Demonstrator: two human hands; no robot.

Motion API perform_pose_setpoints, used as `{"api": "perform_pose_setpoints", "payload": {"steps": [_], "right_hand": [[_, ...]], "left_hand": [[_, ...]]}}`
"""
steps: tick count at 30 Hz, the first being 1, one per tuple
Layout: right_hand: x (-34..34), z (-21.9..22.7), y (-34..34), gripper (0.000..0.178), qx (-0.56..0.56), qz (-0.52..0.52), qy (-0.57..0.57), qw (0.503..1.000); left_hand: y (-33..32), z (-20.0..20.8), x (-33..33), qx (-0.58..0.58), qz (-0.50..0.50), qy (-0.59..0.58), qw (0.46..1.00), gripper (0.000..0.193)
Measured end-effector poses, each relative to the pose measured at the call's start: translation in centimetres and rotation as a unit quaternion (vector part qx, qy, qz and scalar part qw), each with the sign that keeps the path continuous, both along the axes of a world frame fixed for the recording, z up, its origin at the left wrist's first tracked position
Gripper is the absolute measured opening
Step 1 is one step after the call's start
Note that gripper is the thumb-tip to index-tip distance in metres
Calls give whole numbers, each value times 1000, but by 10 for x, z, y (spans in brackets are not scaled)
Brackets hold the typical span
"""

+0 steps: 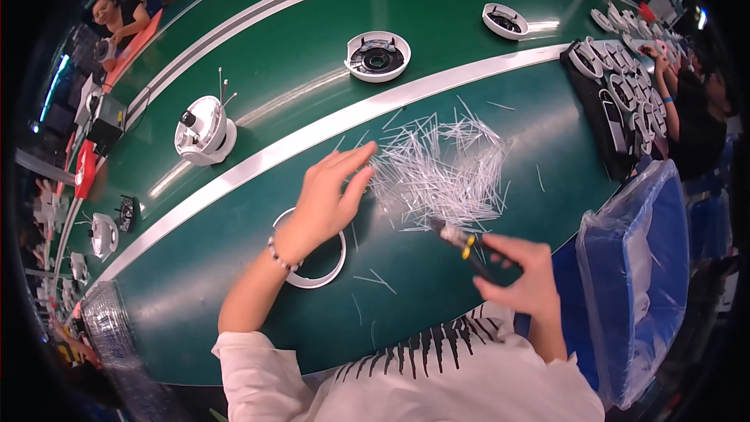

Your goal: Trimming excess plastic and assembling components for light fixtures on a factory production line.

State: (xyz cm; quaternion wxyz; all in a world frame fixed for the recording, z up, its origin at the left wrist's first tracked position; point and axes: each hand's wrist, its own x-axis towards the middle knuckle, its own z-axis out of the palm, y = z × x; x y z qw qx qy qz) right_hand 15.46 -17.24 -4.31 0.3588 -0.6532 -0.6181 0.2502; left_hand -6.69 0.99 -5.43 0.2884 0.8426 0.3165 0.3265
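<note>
A loose pile of thin white strips [445, 172] lies on the green tabletop. Against its left edge, my left hand [336, 187] is stretched out with the thumb apart, holding nothing that I can see. My right hand [522, 270] grips a pair of cutting pliers [461, 241] with dark, yellow-marked handles. The pliers' jaws point to the pile's near edge, slightly blurred. A white ring [332, 272] lies partly hidden under my left wrist. A few single strips [379, 280] are scattered close to the ring.
Beyond a pale rail, a green belt carries white round housings [378, 57] and a white device with upright wires [205, 131]. At right stand a black tray of white parts [621, 94] and a blue bin [625, 266] lined with clear plastic. Other people work at both sides.
</note>
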Motion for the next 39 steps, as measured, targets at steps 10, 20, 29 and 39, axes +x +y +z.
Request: {"api": "perform_pose_setpoints", "payload": {"steps": [10,20,29,39], "right_hand": [[13,-45,-37,50,-31,8,261,965],[16,-24,-32,54,-27,162,261,951],[-4,-77,-39,63,128,163,-42,977],[80,0,-84,36,308,-9,-90,947]], "left_hand": [[-169,-14,-67,-396,-143,186,888,16],[-111,-65,21,-209,-66,4,976,4],[-109,-67,2,-206,245,-220,921,17],[-134,-28,-1,-166,254,-185,935,25]]}}
